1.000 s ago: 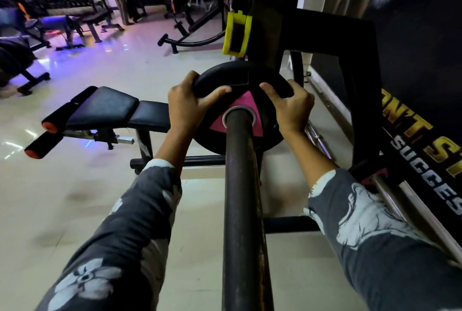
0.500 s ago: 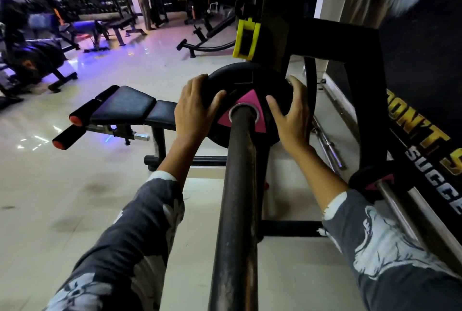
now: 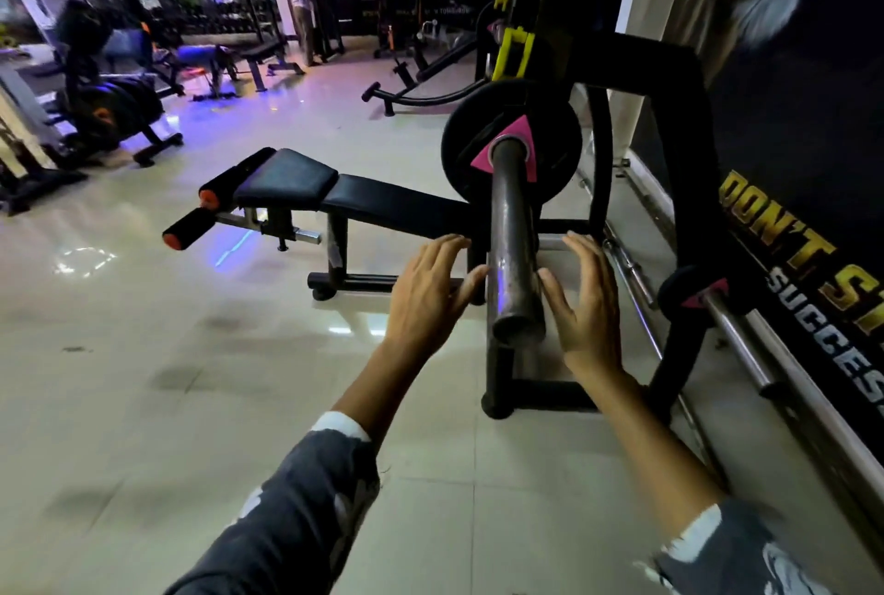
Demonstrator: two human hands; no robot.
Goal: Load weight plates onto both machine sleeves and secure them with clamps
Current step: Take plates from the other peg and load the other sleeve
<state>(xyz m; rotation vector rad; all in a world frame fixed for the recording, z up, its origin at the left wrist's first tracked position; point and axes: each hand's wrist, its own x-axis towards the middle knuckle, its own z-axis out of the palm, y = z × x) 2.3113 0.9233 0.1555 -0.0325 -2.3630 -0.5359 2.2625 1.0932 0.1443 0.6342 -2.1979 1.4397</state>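
A black weight plate (image 3: 550,135) with pink triangles sits far up the dark metal sleeve (image 3: 514,231), against the black machine frame (image 3: 669,83). My left hand (image 3: 425,293) hovers on the left of the sleeve's near end, fingers straight, the thumb close to the metal. On the right side my right hand (image 3: 581,303) is likewise spread and holds nothing. A second, smaller black plate (image 3: 689,293) with a pink mark sits on a chrome bar (image 3: 736,346) low at the right. No clamp is visible.
A black padded bench (image 3: 335,193) with orange-capped rollers stands left of the sleeve. A wall banner (image 3: 813,259) runs along the right. More gym machines and a standing person (image 3: 299,6) are far back on the glossy tiled floor (image 3: 167,355).
Both hands have let go of the plate and drawn back to the sleeve's near end. The plate stays seated deep on the sleeve. The camera has pulled back and up.
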